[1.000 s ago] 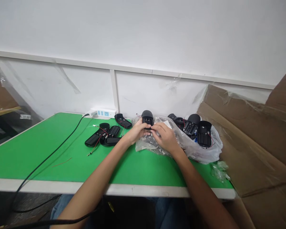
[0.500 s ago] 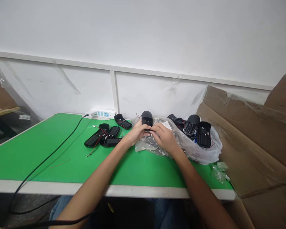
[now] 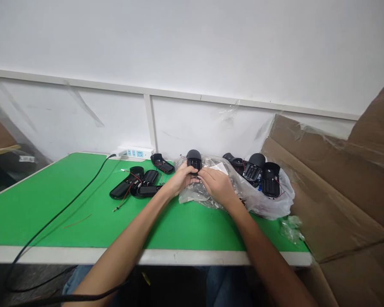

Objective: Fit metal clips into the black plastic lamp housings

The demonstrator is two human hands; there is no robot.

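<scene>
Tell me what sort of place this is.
Probably a small assembly workshop: several black plastic housings with thin wires lie on a green-topped table, with a power strip by the wall and cardboard alongside.

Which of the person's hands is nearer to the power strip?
The left hand. It is in front of the power strip and to its right, holding a black case; the right hand is farther right, at the case's lower end.

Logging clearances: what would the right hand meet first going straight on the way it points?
The right hand would probably first meet the black housing held in the left hand; exact depth is unclear.
</scene>
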